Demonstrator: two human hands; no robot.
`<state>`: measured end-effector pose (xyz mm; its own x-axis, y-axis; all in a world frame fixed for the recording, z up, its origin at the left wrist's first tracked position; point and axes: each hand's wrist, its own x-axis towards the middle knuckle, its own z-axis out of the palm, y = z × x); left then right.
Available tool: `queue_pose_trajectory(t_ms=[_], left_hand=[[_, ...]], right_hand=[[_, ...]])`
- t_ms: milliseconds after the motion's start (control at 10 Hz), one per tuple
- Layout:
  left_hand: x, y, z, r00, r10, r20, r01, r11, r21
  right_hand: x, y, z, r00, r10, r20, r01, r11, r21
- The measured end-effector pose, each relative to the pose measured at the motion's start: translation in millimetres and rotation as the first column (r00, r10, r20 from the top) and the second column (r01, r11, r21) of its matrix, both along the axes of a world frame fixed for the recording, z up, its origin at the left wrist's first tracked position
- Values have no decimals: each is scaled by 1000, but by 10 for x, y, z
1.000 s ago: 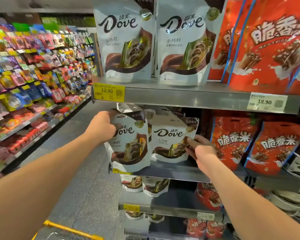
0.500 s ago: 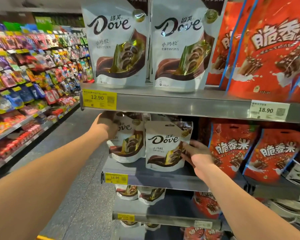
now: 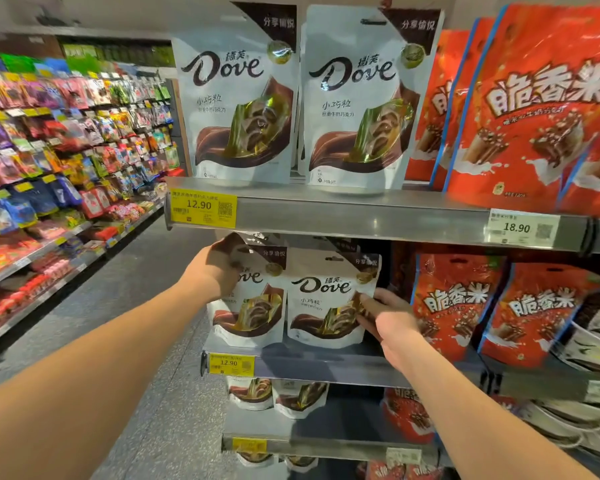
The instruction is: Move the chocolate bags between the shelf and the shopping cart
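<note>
Bags of chocolate, two white ones, stand upright and touching side by side on the middle shelf [image 3: 329, 368], and we have a hand on each. Our left hand [image 3: 210, 271] grips the left chocolate bag [image 3: 253, 306] at its upper left corner, fingers closed on the edge and covering the start of the brand name. Our right hand [image 3: 390, 318] holds the right chocolate bag [image 3: 321, 299] at its right edge, with its fingers [image 3: 365, 301] bent onto the lower front of the bag. A yellow price tag [image 3: 231, 363] sits on the shelf lip just below the left bag. On the upper shelf [image 3: 361, 221] two more white bags [image 3: 236, 109] stand nearer to us. Red snack bags [image 3: 454, 303] fill the right side of both shelves. Far to the left, across the grey aisle floor [image 3: 125, 306], a long rack [image 3: 49, 150] holds bright sweets.
</note>
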<state>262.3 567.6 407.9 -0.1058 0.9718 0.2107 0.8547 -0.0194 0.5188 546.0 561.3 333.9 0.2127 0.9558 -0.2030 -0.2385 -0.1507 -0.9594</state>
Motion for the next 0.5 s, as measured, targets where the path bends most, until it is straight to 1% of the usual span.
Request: queue_pose_trajectory(t_ms=[100, 200, 300, 400, 500], left_hand=[[-8, -53, 14, 996, 50, -76, -50, 999, 4], [-25, -103, 29, 974, 82, -212, -78, 997, 28], [-71, -95, 17, 955, 97, -280, -74, 993, 90], [-73, -147, 56, 947, 127, -295, -93, 987, 129], [-121, -191, 73, 948, 194, -251, -158, 975, 159]], right_hand=[[8, -25, -35, 1000, -6, 11, 6, 1000, -11], [18, -52, -99, 997, -12, 74, 14, 999, -29], [39, -30, -176, 986, -27, 165, 36, 998, -56], [64, -74, -167, 975, -45, 219, 60, 996, -64], [80, -108, -176, 960, -72, 272, 96, 993, -76]])
